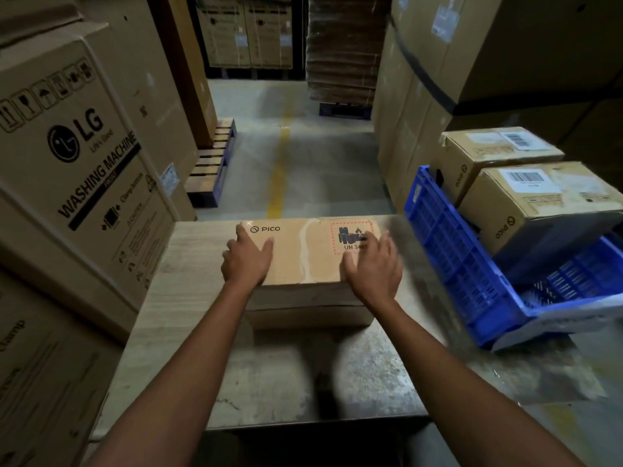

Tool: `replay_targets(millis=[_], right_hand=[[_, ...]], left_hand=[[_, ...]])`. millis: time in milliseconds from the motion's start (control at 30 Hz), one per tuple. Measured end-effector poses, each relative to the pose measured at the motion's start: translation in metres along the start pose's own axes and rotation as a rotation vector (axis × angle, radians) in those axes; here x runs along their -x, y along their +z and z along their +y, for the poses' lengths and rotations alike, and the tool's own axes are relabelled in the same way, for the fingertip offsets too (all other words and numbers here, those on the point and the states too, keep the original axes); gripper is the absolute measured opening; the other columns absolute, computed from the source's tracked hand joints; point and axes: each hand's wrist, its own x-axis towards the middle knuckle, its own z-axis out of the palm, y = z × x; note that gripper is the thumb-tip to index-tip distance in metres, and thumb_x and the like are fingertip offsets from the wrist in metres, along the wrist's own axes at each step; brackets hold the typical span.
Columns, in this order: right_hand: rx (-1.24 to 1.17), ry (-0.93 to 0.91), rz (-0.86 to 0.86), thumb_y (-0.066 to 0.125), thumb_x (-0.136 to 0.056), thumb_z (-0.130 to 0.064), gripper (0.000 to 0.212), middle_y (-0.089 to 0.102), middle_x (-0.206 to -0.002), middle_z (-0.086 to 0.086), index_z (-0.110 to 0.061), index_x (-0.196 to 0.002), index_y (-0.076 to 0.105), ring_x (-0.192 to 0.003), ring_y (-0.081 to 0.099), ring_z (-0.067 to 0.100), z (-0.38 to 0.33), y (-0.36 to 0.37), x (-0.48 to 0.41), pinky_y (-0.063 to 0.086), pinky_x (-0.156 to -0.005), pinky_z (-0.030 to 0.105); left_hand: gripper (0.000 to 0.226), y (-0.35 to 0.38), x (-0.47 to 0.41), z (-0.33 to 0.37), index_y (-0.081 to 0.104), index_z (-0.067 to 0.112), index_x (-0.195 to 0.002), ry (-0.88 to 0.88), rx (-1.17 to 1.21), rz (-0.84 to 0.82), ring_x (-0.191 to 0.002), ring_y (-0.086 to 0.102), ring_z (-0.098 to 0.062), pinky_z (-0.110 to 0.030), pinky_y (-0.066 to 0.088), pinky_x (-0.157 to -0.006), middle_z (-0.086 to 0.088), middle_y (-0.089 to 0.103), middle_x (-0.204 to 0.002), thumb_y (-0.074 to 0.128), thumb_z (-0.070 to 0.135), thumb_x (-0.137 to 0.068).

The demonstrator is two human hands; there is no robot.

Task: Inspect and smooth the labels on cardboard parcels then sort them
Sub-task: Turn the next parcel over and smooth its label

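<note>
Both forearms reach over the counter (209, 365) to the parcel (310, 264) at its far edge. Left hand (247, 261) lies flat on top, fingers spread, holding nothing; right hand (372, 267), also open, covers the hazard label (350, 235). Smoothing seems underway. Next likely comes sorting, perhaps toward the blue crate (472, 264) off the counter's right edge.

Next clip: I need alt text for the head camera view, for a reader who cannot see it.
Both bare hands, left hand and right hand, rest open on top of a cardboard parcel on a worn table, the right partly covering a red-bordered hazard label. A tilted blue crate holding two more boxes sits to the right.
</note>
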Motion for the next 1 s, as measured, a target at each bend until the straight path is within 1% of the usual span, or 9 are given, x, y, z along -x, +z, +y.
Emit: replay_targets(millis=[100, 167, 267, 533, 633, 733, 833, 933, 1000], right_hand=[[-0.078, 0.123, -0.083, 0.063, -0.087, -0.057, 0.078, 0.038, -0.152, 0.011, -0.019, -0.149, 0.033, -0.133, 0.045, 0.033, 0.001, -0.007, -0.007, 0.047, -0.097, 0.051], [-0.164, 0.173, -0.046, 0.066, -0.083, -0.058, 0.079, 0.049, -0.14, 0.005, -0.021, -0.145, 0.036, -0.122, 0.054, 0.032, 0.004, -0.009, -0.007, 0.052, -0.091, 0.05], [-0.234, 0.218, 0.039, 0.068, -0.084, -0.056, 0.075, 0.057, -0.137, 0.003, -0.024, -0.146, 0.04, -0.122, 0.056, 0.029, 0.007, -0.008, 0.008, 0.048, -0.094, 0.046], [-0.412, 0.159, 0.197, 0.074, -0.084, -0.039, 0.086, 0.052, -0.14, 0.009, -0.025, -0.156, 0.03, -0.124, 0.055, 0.029, 0.013, -0.003, 0.025, 0.051, -0.094, 0.05], [-0.484, 0.169, 0.158, 0.077, -0.083, -0.032, 0.09, 0.044, -0.14, 0.012, -0.024, -0.157, 0.026, -0.121, 0.053, 0.027, 0.015, 0.001, 0.026, 0.05, -0.091, 0.039], [-0.51, 0.21, 0.117, 0.069, -0.089, -0.046, 0.087, 0.041, -0.145, 0.017, -0.018, -0.158, 0.025, -0.125, 0.051, 0.031, 0.02, 0.005, 0.032, 0.043, -0.094, 0.038], [-0.505, 0.251, 0.078, 0.053, -0.096, -0.058, 0.076, 0.042, -0.147, 0.017, -0.016, -0.155, 0.031, -0.126, 0.053, 0.034, 0.027, 0.011, 0.041, 0.043, -0.097, 0.042], [-0.454, 0.313, 0.011, 0.044, -0.098, -0.062, 0.066, 0.05, -0.132, 0.015, -0.014, -0.144, 0.046, -0.111, 0.06, 0.032, 0.034, 0.022, 0.051, 0.045, -0.088, 0.039], [-0.455, 0.356, 0.007, 0.049, -0.098, -0.058, 0.06, 0.051, -0.124, 0.013, -0.011, -0.136, 0.052, -0.101, 0.06, 0.028, 0.036, 0.028, 0.056, 0.045, -0.084, 0.036]], left_hand=[[0.082, -0.001, 0.011, -0.003, 0.013, 0.018, -0.157, 0.022, 0.028, 0.026, -0.125, 0.05, -0.042, -0.049, 0.043, -0.097, -0.02, 0.044, -0.144, 0.048, 0.06, -0.096], [0.082, -0.002, 0.019, -0.007, 0.013, 0.02, -0.157, 0.024, 0.052, 0.058, -0.125, 0.051, -0.041, -0.049, 0.044, -0.096, -0.018, 0.044, -0.145, 0.048, 0.061, -0.095], [0.083, -0.003, 0.032, -0.012, 0.014, 0.022, -0.157, 0.023, 0.131, 0.101, -0.128, 0.05, -0.039, -0.049, 0.043, -0.098, -0.015, 0.044, -0.148, 0.05, 0.061, -0.094], [0.072, -0.005, 0.042, -0.025, 0.019, 0.02, -0.158, 0.084, 0.434, 0.183, -0.137, 0.042, -0.03, -0.041, 0.037, -0.104, -0.01, 0.039, -0.153, 0.052, 0.047, -0.099], [0.062, -0.001, 0.037, -0.028, 0.033, 0.02, -0.151, 0.125, 0.533, 0.166, -0.126, 0.048, -0.024, -0.034, 0.04, -0.094, -0.008, 0.046, -0.143, 0.053, 0.046, -0.099], [0.046, 0.005, 0.032, -0.035, 0.045, 0.015, -0.128, -0.041, 0.727, 0.121, -0.111, 0.055, -0.025, -0.032, 0.041, -0.081, -0.009, 0.055, -0.125, 0.052, 0.05, -0.099], [0.046, 0.012, 0.028, -0.047, 0.048, 0.009, -0.115, -0.274, 0.864, 0.094, -0.099, 0.053, -0.025, -0.032, 0.038, -0.073, -0.008, 0.055, -0.11, 0.052, 0.052, -0.099], [0.036, 0.029, 0.034, -0.063, 0.048, 0.012, -0.11, -0.3, 0.831, 0.085, -0.099, 0.053, -0.024, -0.031, 0.038, -0.075, -0.011, 0.057, -0.115, 0.065, 0.039, -0.094], [0.033, 0.038, 0.039, -0.072, 0.05, 0.013, -0.109, -0.294, 0.815, 0.11, -0.096, 0.054, -0.023, -0.029, 0.038, -0.075, -0.012, 0.059, -0.116, 0.069, 0.033, -0.092]])
